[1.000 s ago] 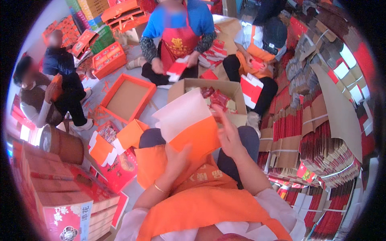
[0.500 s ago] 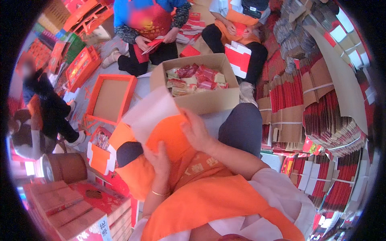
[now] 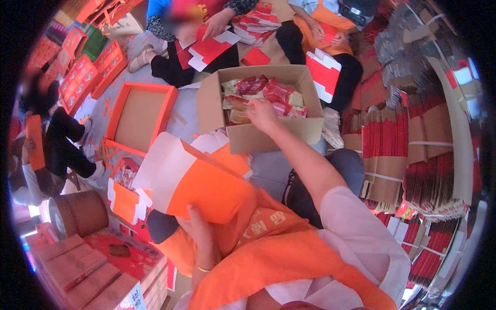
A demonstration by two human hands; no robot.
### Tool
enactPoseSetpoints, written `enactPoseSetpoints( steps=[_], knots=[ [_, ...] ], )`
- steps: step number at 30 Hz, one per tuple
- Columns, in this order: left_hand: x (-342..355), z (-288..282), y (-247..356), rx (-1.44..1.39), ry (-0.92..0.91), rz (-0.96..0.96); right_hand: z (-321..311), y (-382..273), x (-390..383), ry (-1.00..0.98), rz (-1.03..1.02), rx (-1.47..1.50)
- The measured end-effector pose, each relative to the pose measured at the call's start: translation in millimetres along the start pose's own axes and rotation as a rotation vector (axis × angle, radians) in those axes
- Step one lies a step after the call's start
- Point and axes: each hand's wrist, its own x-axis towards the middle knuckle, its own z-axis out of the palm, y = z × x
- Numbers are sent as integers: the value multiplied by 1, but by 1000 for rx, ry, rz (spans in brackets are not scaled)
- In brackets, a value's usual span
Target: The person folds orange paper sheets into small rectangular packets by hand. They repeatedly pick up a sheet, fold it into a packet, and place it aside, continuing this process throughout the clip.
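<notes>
My left hand point(image 3: 199, 227) is closed on the lower edge of a folded paper carton point(image 3: 206, 188), orange with a white upper flap, which rests tilted over my lap. My right hand point(image 3: 263, 114) is over the near side of an open cardboard box point(image 3: 276, 138). Its bent fingers pinch at a wrapped packet point(image 3: 237, 105) there; the fingertips are partly hidden. Other packets in red and clear wrapping point(image 3: 279, 90) fill the box. Between the held carton and the box lies another orange and white carton point(image 3: 230, 155).
An orange-rimmed tray point(image 3: 120, 116) lies left of the box, and a carton of small packets point(image 3: 126, 201) nearer me. Two people sit opposite, handling red cards point(image 3: 214, 49). Bundled red and brown cardboard point(image 3: 385, 139) is stacked on the right; patterned boxes point(image 3: 85, 268) stand lower left.
My right hand has left the carton and reached forward into the cardboard box. The carton has tilted and turned in my left hand, showing its open side. The person opposite has raised a red card.
</notes>
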Motion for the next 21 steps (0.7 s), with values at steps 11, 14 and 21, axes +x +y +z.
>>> enactPoseSetpoints(
  steps=[11, 14, 21],
  knots=[
    [-5, -9, -2, 244, -77, -108, 72, 41, 52, -616, -193, -494],
    [-1, 7, 10, 250, -114, -137, 38, 28, 50, -352, -181, -313],
    [-7, 26, 13, 85, -330, -44, -152, -81, 34, 59, -195, 828]
  ],
)
